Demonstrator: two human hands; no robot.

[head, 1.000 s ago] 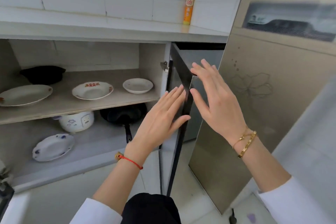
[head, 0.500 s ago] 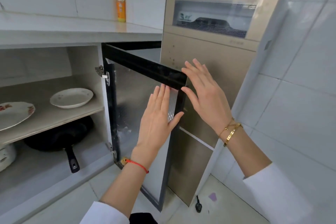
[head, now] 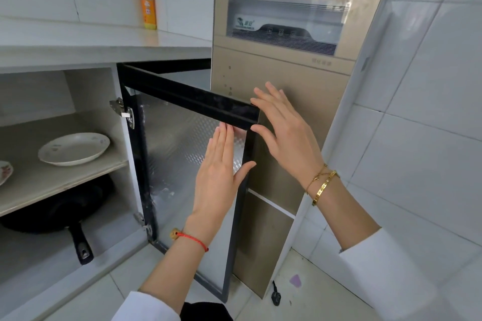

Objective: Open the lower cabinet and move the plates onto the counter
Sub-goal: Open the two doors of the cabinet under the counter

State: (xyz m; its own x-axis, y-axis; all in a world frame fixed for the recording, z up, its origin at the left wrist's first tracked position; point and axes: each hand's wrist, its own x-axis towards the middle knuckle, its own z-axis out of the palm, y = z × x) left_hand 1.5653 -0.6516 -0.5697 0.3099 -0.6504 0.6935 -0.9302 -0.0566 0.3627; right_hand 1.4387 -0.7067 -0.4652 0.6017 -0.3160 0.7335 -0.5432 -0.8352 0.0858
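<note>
The lower cabinet stands open, its black-framed door (head: 182, 98) swung out to the right. My left hand (head: 219, 172) lies flat with fingers together against the door's inner panel. My right hand (head: 284, 128) is spread open at the door's top outer corner, thumb and fingers around the frame edge. A white plate (head: 74, 148) sits on the cabinet's upper shelf (head: 60, 180). The rim of a second, red-patterned plate (head: 5, 171) shows at the far left edge. The white counter (head: 86, 41) runs above the cabinet.
A gold-coloured appliance (head: 287, 81) stands right behind the open door. A black frying pan (head: 60, 216) rests on the cabinet floor, handle pointing out. A yellow bottle (head: 148, 0) stands at the back of the counter. A black plug (head: 275, 296) lies on the tiled floor.
My view has turned right, so the left plates left the frame. The door has swung further out toward the appliance, with both hands staying on its outer edge.
</note>
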